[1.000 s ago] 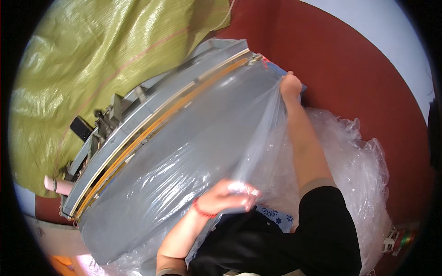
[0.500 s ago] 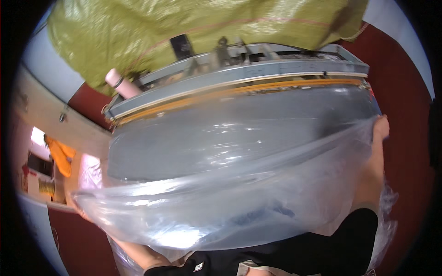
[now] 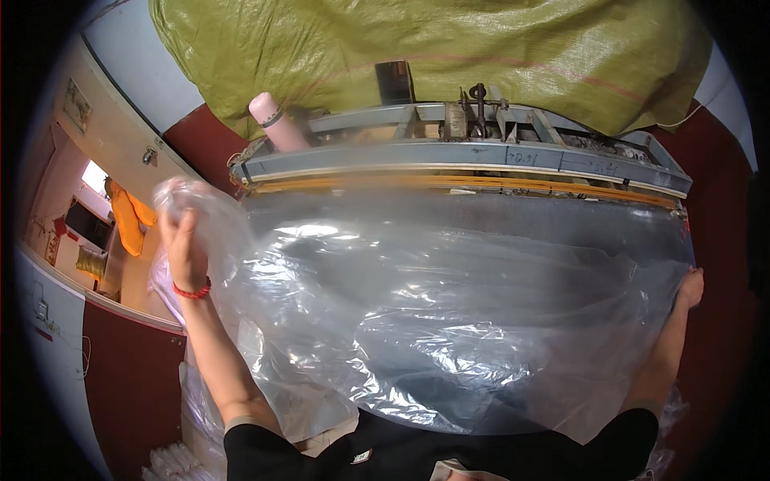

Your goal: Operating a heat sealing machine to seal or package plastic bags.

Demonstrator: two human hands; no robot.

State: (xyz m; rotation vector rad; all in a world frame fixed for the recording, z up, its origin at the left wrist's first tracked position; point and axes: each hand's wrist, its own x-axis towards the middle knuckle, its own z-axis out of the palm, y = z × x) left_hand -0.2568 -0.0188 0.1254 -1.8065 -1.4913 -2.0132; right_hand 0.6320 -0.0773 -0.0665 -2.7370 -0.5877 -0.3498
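Observation:
A wide clear plastic sheet (image 3: 449, 321), creased and shiny, stretches between my two hands and drapes toward my body. My left hand (image 3: 186, 248), a red bracelet at its wrist, is raised at the left with the film bunched over its fingers and gripped. At the right, my right hand (image 3: 691, 287) is closed on the sheet's other edge. Beneath and beyond the film lies a dark grey flat surface (image 3: 561, 216), seen partly through it. Behind that surface runs a grey metal frame (image 3: 385, 155) with an orange strip (image 3: 529, 183) along its near side.
A pink bottle (image 3: 277, 124) leans at the frame's left end. A dark phone-like slab (image 3: 394, 82) stands behind the frame, before a yellow-green woven tarp (image 3: 481, 40). Folded plastic (image 3: 180, 461) lies at lower left. A red-and-white wall (image 3: 128, 401) borders the left.
My left hand has risen and moved farther forward, carrying its end of the sheet toward the frame. The film has gone from taut to rumpled. The view has shifted, and my right hand still grips its edge.

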